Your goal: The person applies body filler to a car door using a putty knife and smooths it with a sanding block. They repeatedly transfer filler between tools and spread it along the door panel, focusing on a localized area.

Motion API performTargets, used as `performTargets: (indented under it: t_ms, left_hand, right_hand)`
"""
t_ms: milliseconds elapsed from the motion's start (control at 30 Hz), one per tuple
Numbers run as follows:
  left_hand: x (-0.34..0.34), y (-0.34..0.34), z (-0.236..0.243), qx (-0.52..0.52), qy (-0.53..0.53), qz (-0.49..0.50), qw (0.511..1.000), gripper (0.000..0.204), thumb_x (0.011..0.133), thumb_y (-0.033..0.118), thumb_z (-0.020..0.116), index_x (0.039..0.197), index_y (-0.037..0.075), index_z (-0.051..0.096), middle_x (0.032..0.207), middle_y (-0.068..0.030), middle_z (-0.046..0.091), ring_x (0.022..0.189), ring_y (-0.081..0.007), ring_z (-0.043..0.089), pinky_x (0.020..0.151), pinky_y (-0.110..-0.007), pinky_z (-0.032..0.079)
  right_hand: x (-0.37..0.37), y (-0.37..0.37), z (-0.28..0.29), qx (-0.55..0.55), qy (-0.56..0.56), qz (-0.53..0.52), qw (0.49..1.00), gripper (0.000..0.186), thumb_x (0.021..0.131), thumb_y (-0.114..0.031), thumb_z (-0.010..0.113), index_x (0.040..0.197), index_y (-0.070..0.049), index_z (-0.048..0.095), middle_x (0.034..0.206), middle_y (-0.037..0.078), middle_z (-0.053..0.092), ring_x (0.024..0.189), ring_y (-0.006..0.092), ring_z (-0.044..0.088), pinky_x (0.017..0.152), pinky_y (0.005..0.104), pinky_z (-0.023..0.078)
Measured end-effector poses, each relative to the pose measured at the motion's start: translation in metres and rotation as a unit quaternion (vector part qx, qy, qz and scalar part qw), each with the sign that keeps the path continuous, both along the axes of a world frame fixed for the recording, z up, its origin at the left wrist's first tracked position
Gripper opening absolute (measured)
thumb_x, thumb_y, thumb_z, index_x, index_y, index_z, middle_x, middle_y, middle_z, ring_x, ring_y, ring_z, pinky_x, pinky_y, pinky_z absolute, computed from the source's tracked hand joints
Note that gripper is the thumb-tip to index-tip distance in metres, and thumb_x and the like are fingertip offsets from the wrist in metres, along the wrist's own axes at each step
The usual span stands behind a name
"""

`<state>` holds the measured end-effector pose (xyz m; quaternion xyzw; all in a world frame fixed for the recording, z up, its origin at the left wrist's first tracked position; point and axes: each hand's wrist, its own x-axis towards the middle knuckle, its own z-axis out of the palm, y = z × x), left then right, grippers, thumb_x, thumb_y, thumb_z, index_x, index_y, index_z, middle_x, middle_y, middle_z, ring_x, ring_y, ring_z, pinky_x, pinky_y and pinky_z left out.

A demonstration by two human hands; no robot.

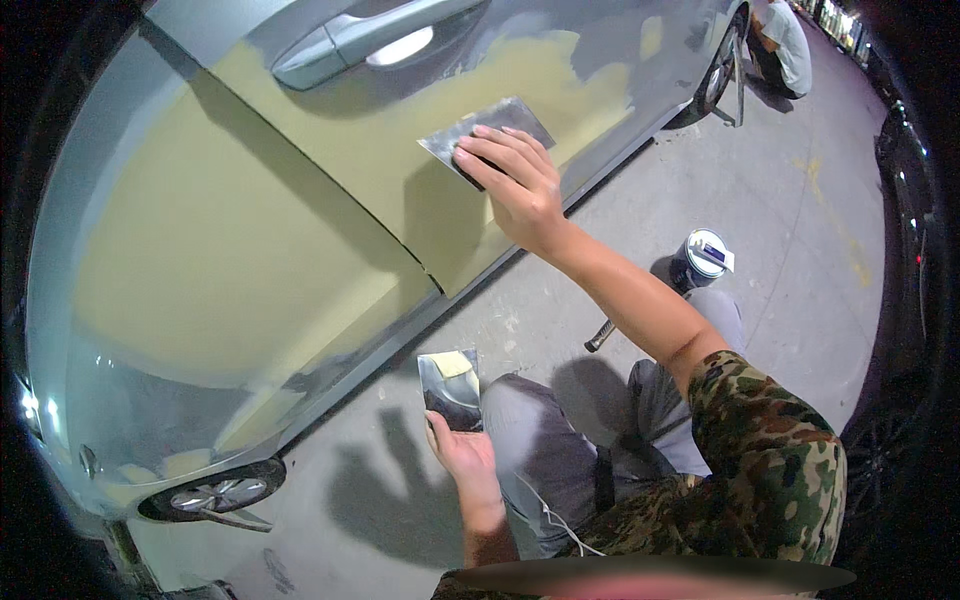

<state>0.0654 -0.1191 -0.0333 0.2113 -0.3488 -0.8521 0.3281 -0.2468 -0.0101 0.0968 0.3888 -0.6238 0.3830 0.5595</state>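
My right hand [525, 190] grips a flat metal putty spreader [522, 112], its fingers laid over the blade, at the side of a silver-grey car [60, 300]. Whether the blade's edge touches the door cannot be made out. Broad patches of pale yellow putty [200, 240] cover both door panels around the dark seam. Lower down, my left hand [465, 455] holds a second putty spreader [433, 378] near my knee, with a dab of yellow putty [453, 364] on its upper end. A door handle [350, 45] sits above the putty.
A round can [704, 258] with a flat tool across its lid stands on the concrete floor beyond my right forearm. Near it lies a dark handle [600, 336]. Another person [792, 55] crouches by the far wheel [722, 75]. A dark car [905, 200] lines the right side.
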Motion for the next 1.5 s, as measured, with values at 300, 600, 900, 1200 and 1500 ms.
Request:
performTargets:
  t_ms: [300,600,900,1200,1500]
  left_hand:
    - [0.002,0.001,0.002,-0.027,-0.014,0.006,1.000,0.046,0.113,0.031,0.054,0.141,-0.004,0.055,0.143,-0.0134,0.062,0.129,-0.0239,0.061,0.113,-0.042,0.046]
    - [0.000,0.000,0.010,0.004,-0.027,-0.002,1.000,0.045,0.111,0.031,0.057,0.140,-0.005,0.056,0.140,-0.0128,0.063,0.126,-0.0225,0.061,0.111,-0.040,0.046]
    - [-0.002,-0.002,0.003,-0.004,-0.049,-0.006,0.999,0.046,0.112,0.033,0.055,0.137,-0.006,0.057,0.136,-0.0127,0.064,0.124,-0.0214,0.062,0.109,-0.039,0.046]
    - [0.000,-0.009,-0.011,-0.013,-0.078,-0.016,0.997,0.046,0.113,0.032,0.054,0.139,-0.006,0.056,0.138,-0.0139,0.064,0.125,-0.0223,0.062,0.110,-0.039,0.046]
    - [0.009,-0.017,-0.029,-0.040,-0.093,-0.050,0.994,0.051,0.112,0.036,0.053,0.145,-0.003,0.052,0.148,-0.0124,0.058,0.134,-0.0248,0.057,0.117,-0.044,0.041]
  right_hand:
    - [-0.017,-0.031,0.035,-0.024,0.028,-0.013,0.999,0.038,0.084,-0.004,0.071,0.119,-0.014,0.079,0.127,0.002,0.074,0.126,0.0247,0.066,0.111,0.0451,0.049]
    - [-0.003,-0.011,0.017,0.024,0.049,-0.012,0.998,0.037,0.086,-0.004,0.071,0.119,-0.017,0.080,0.125,-0.001,0.076,0.126,0.0216,0.067,0.115,0.0418,0.043]
    - [0.001,-0.041,0.064,0.004,0.024,-0.036,0.999,0.036,0.083,-0.008,0.074,0.115,-0.024,0.081,0.122,-0.008,0.076,0.120,0.0190,0.067,0.109,0.0466,0.041]
    - [0.005,-0.047,0.016,0.036,0.024,-0.028,0.999,0.027,0.087,-0.021,0.071,0.112,-0.029,0.080,0.121,-0.012,0.075,0.122,0.0142,0.066,0.111,0.0528,0.038]
    - [0.001,-0.053,-0.053,0.061,-0.003,-0.026,0.998,0.029,0.089,-0.021,0.070,0.115,-0.031,0.081,0.124,-0.014,0.075,0.128,0.0141,0.064,0.117,0.0515,0.035]
